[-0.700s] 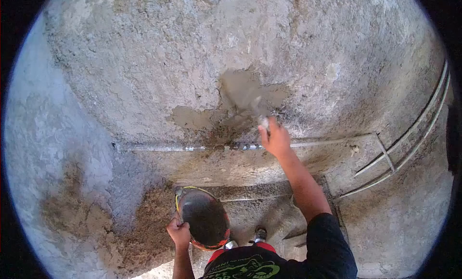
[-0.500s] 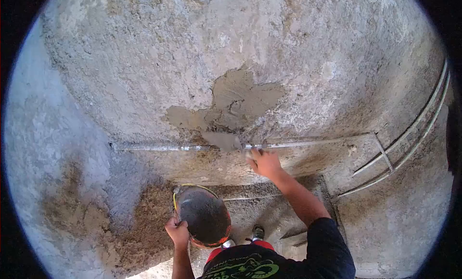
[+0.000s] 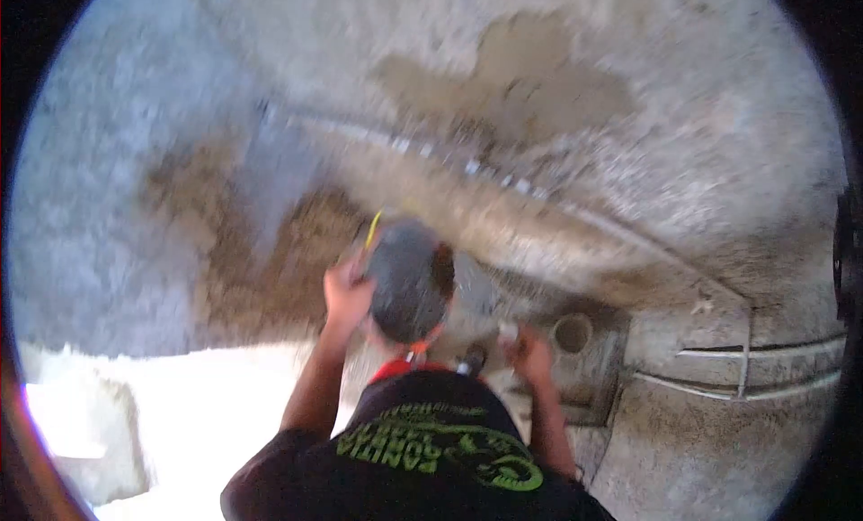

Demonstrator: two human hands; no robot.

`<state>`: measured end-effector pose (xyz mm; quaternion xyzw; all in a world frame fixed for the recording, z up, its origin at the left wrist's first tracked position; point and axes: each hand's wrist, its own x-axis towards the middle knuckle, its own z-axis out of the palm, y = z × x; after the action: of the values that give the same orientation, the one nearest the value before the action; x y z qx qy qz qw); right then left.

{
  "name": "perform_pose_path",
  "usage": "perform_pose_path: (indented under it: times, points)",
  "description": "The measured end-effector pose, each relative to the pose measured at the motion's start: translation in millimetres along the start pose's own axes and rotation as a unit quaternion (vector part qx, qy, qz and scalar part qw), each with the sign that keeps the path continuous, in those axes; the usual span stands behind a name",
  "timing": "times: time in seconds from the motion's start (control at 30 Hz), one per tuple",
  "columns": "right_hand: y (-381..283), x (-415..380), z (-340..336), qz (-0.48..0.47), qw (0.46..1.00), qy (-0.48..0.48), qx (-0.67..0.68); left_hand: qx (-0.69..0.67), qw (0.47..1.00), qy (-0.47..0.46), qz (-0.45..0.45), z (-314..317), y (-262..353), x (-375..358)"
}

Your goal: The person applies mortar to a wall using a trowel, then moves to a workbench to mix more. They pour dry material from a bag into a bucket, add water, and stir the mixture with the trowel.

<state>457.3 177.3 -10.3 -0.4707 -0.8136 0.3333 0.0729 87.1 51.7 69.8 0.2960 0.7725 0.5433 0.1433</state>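
My left hand (image 3: 349,294) is closed on the near-left rim of an orange bucket (image 3: 439,330), beside its yellow handle (image 3: 374,226). Dark grey wet mortar (image 3: 406,283) fills the bucket, which I hold in front of my body. My right hand (image 3: 532,354) is wrapped round the pale handle of a trowel (image 3: 475,289). Its grey blade, smeared by motion, points up and left, close to the bucket's right side. On the wall above, a patch of damp mortar (image 3: 530,85) spreads over the rough surface.
A thin pipe (image 3: 661,245) runs along the wall and meets further pipes (image 3: 782,350) at the right. On the floor beyond my right hand stands a round container (image 3: 572,332). Bright light comes through an opening (image 3: 207,404) at lower left.
My right hand has drawn the trowel down from the wall towards the bucket. The view has turned and shifted, so the mortar patch sits higher. The left hand still grips the bucket.
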Motion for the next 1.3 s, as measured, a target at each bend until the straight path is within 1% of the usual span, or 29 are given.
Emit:
perform_pose_path:
  times: [0.03, 0.1, 0.17, 0.2, 0.23, 0.27, 0.4, 0.47, 0.5, 0.53, 0.57, 0.6, 0.67, 0.7, 0.73, 0.77, 0.8, 0.83, 0.87, 0.9, 0.93, 0.97, 1.03, 1.1, 1.13, 1.17, 1.2, 1.27, 1.3]
  points:
    - [-22.0, 10.0, -24.4, -0.041, 0.997, -0.032, -0.051, 0.066, 0.998, -0.009, 0.008, -0.1, -9.4, 4.6]
    - [-57.1, 34.0, -59.8, -0.133, 0.974, -0.058, -0.174, 0.095, 0.993, -0.015, 0.060, 5.1, 26.4, 6.2]
    - [-84.5, 52.3, -80.3, -0.176, 0.961, -0.037, -0.208, 0.096, 0.992, -0.033, 0.071, 10.7, 48.5, 6.9]
    - [-87.0, 61.9, -80.8, -0.175, 0.964, -0.039, -0.198, 0.090, 0.991, -0.054, 0.085, 13.3, 60.0, 3.1]
    - [-89.3, 73.3, -83.4, -0.252, 0.933, -0.018, -0.256, 0.089, 0.988, -0.058, 0.113, 16.8, 70.4, 1.5]
    - [-91.6, 84.9, -85.6, -0.327, 0.892, 0.006, -0.313, 0.091, 0.987, -0.061, 0.115, 21.2, 78.5, 1.7]
    - [-111.7, 101.0, -69.2, -0.323, 0.884, -0.004, -0.338, 0.103, 0.978, -0.093, 0.154, 41.5, 110.6, -7.8]
    - [-113.2, 105.7, -61.7, -0.380, 0.850, -0.110, -0.348, 0.117, 0.973, -0.103, 0.169, 53.1, 120.8, -7.3]
    - [-117.8, 108.3, -69.9, -0.380, 0.851, -0.109, -0.345, 0.128, 0.966, -0.122, 0.189, 59.1, 124.2, -4.2]
    - [-125.7, 111.6, -86.4, -0.354, 0.866, -0.167, -0.310, 0.138, 0.958, -0.139, 0.209, 64.2, 126.8, -0.7]
    - [-128.8, 111.3, -94.6, -0.327, 0.877, -0.226, -0.272, 0.140, 0.958, -0.140, 0.209, 67.2, 126.8, 0.4]
    - [-119.7, 110.9, -87.9, -0.328, 0.878, -0.223, -0.269, 0.131, 0.959, -0.155, 0.199, 69.9, 125.8, 4.1]
    - [-90.0, 107.6, -54.4, -0.335, 0.919, -0.166, -0.121, 0.125, 0.958, -0.170, 0.192, 70.6, 122.6, 11.7]
    - [-81.0, 101.1, -34.9, -0.336, 0.920, -0.166, -0.118, 0.132, 0.958, -0.175, 0.182, 66.6, 118.7, 11.6]
    - [-73.6, 96.0, -17.0, -0.315, 0.936, -0.157, 0.002, 0.137, 0.959, -0.178, 0.174, 62.7, 114.9, 13.1]
    - [-70.3, 89.6, -7.2, -0.290, 0.938, -0.147, 0.122, 0.139, 0.959, -0.177, 0.175, 57.8, 110.0, 13.2]
    - [-68.5, 82.6, -5.9, -0.292, 0.937, -0.148, 0.123, 0.144, 0.965, -0.144, 0.163, 51.5, 104.1, 11.1]
    - [-66.6, 79.8, -7.3, -0.274, 0.940, -0.142, 0.142, 0.149, 0.971, -0.107, 0.154, 44.6, 99.1, 9.9]
    - [-65.3, 78.1, -8.8, -0.254, 0.943, -0.137, 0.162, 0.150, 0.971, -0.102, 0.154, 37.0, 94.3, 7.4]
    - [-72.4, 72.5, -28.7, -0.201, 0.949, -0.170, 0.176, 0.140, 0.980, -0.065, 0.123, 29.7, 90.0, 3.7]
    - [-75.0, 71.5, -44.5, -0.203, 0.950, -0.165, 0.173, 0.127, 0.987, -0.029, 0.095, 24.6, 87.7, 1.0]
    - [-74.4, 70.6, -60.2, -0.222, 0.948, -0.148, 0.174, 0.120, 0.987, -0.031, 0.102, 21.9, 86.8, -4.3]
    - [-72.5, 69.9, -91.5, -0.238, 0.951, -0.113, 0.162, -0.066, 0.997, 0.034, 0.029, 20.2, 84.7, -16.9]
    - [-72.5, 71.4, -122.9, -0.252, 0.946, -0.132, 0.158, -0.022, 0.996, 0.072, 0.041, 11.5, 56.5, -21.5]
    - [-74.2, 73.2, -138.9, -0.252, 0.949, -0.116, 0.148, -0.050, 0.995, 0.082, 0.037, 10.2, 37.3, -22.7]
    - [-76.0, 73.3, -153.3, -0.250, 0.950, -0.144, 0.123, -0.076, 0.992, 0.092, 0.029, 11.5, 24.8, -26.8]
    - [-76.8, 73.2, -163.5, -0.246, 0.948, -0.174, 0.102, -0.086, 0.992, 0.088, 0.037, 14.1, 29.6, -32.9]
    - [-73.5, 74.2, -174.4, -0.265, 0.946, -0.163, 0.086, -0.141, 0.983, 0.119, -0.024, 18.0, 43.7, -44.2]
    - [-73.2, 74.8, -178.5, -0.270, 0.940, -0.185, 0.099, -0.148, 0.982, 0.117, -0.019, 18.0, 39.2, -48.3]
